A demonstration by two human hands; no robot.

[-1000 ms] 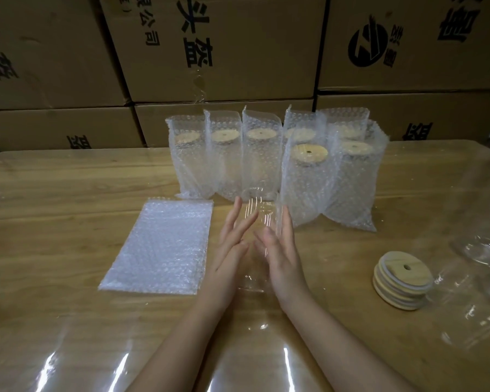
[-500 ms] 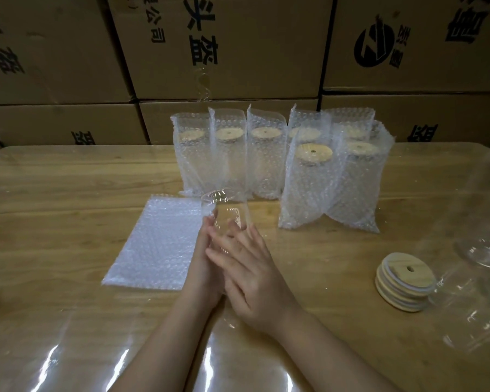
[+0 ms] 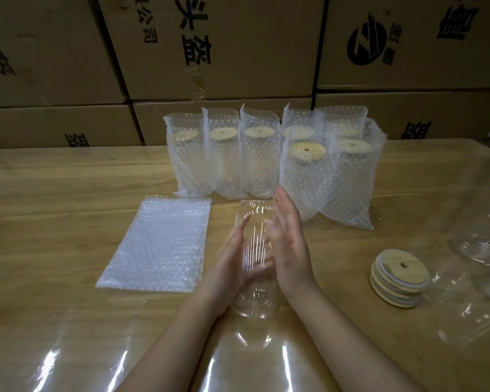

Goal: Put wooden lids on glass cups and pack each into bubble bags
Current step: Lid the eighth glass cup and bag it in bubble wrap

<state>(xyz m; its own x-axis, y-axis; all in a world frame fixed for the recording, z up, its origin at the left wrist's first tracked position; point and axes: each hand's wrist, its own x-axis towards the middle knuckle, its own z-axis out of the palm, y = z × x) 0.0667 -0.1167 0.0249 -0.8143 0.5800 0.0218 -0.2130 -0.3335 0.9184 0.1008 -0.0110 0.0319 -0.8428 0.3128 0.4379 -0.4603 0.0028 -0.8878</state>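
A clear glass cup (image 3: 255, 239) without a lid stands upright over the table, mouth up, pressed between my two flat palms. My left hand (image 3: 231, 264) lies against its left side and my right hand (image 3: 290, 244) against its right side, fingers straight and pointing away from me. The cup's streaked highlights look blurred. A stack of round wooden lids (image 3: 399, 275) with centre holes sits on the table to the right. A flat pile of bubble bags (image 3: 159, 244) lies to the left of my hands.
Several lidded cups packed in bubble bags (image 3: 266, 159) stand in rows just behind my hands. More clear glass cups (image 3: 481, 247) stand at the right edge. Stacked cardboard boxes (image 3: 210, 46) wall off the back of the wooden table (image 3: 54, 193), which has a glossy plastic cover.
Half a second ago my right hand lay across my left over the cup, further left. Now the palms are parallel again with the cup between them, back near the centre.
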